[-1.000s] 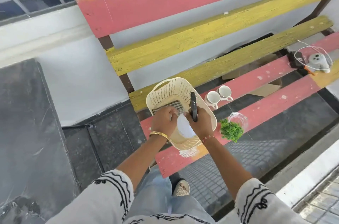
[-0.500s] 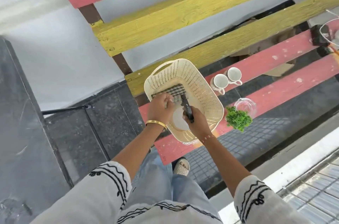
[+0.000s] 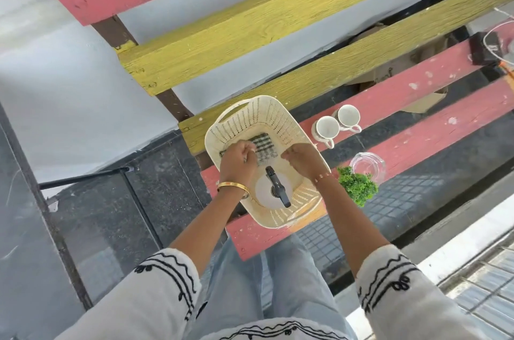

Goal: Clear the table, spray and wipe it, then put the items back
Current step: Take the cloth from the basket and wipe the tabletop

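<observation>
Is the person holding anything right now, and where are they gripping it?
The left hand grips the checked cloth at its near-left edge, inside the basket. The right hand holds nothing; the spray bottle stands free.

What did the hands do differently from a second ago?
The right hand let go of the spray bottle, which now stands in the basket. The left hand still holds the checked cloth. Cups, glass jar and plant stayed put.
</observation>
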{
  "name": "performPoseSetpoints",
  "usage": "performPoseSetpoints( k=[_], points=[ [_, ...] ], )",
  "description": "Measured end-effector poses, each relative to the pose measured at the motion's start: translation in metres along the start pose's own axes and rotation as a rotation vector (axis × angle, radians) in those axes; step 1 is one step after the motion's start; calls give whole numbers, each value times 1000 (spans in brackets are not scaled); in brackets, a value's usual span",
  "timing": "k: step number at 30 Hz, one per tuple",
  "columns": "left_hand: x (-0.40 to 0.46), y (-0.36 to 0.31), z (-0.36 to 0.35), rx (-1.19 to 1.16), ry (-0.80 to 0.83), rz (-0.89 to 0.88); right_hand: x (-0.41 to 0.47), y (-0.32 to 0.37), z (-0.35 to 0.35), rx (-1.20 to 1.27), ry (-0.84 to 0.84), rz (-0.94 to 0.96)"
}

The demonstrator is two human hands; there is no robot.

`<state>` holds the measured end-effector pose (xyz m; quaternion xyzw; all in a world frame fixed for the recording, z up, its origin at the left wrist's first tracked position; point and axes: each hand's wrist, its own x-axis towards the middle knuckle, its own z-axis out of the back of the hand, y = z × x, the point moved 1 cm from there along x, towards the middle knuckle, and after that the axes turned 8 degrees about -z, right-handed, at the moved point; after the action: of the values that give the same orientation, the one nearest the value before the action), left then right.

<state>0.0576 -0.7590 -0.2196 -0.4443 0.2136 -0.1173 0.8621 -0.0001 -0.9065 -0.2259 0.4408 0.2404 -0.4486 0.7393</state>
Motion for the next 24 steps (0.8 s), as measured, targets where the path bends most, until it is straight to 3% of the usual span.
performPoseSetpoints(
  k=[8,13,20,24],
  points=[
    [28,19,-26,-111,-148,102,85,14,-43,-286,122,111],
    [35,30,-28,-104,-169,149,111,11,-64,-330,35,38],
    [27,29,-17,-108,-179,178,103,21,-61,-193,-21,13],
    [17,16,-4,-125,-176,176,73,31,-44,-20,83,91]
  ],
)
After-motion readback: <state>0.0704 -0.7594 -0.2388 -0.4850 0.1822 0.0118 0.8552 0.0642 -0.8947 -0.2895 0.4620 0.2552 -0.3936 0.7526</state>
